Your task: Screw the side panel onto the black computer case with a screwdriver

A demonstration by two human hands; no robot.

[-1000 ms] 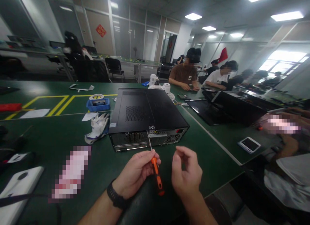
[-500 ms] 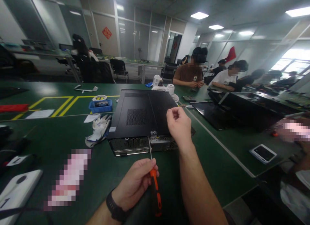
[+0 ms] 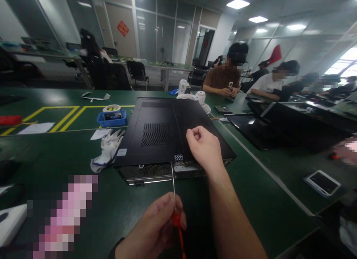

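Observation:
A black computer case (image 3: 156,115) lies flat on the green table, its perforated panel facing up. My left hand (image 3: 160,225) is closed around a screwdriver (image 3: 176,218) with an orange-red and black handle, near where shaft and handle meet. The shaft points away from me, and its tip meets the top edge of the case's near face. Over the right part of the panel rests my right hand (image 3: 205,145), fingers curled in. Whatever it may hold is hidden. A white-and-grey work glove (image 3: 108,149) lies left of the case.
Left of the case are a blue bin (image 3: 112,118) with small parts, a tape roll (image 3: 111,108) and papers. White fans (image 3: 185,91) stand behind it. To the right are another open black case (image 3: 304,119), a white-framed device (image 3: 322,182) and seated people.
The view has shifted, and the case appears larger. My left hand sits lower in view, with the screwdriver tip still at the case edge. My right hand stays curled over the panel.

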